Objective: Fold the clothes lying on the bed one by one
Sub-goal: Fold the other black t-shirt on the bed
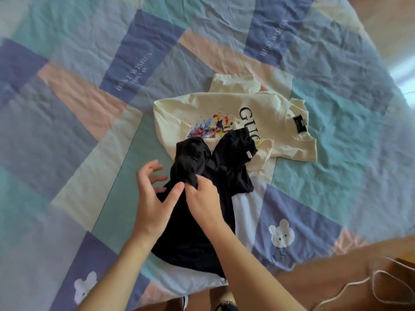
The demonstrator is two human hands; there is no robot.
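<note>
- We see a black garment [197, 212] lying crumpled on the bed [67, 131], near the middle of the picture and toward 6 o'clock.
- Our right hand [202, 203] pinches a bunched fold of the black garment; its fingers are curled round the cloth.
- Our left hand [152, 198] is at 9 o'clock of the right hand. Its fingers are spread and slightly bent, and the thumb touches the black cloth just beside the right hand. It holds nothing that we can see.
- A cream T-shirt [224, 113] with black letters and a colourful splash print lies flat at 12 o'clock of the black garment. The far end of the black garment lies over its near edge.
- The bed has a patchwork cover in blue, green and pink, with white bear figures [281, 233] at 4 o'clock.
- A thin white cable [359, 286] lies on the floor [336, 265] at 4 o'clock, beyond the bed corner.
</note>
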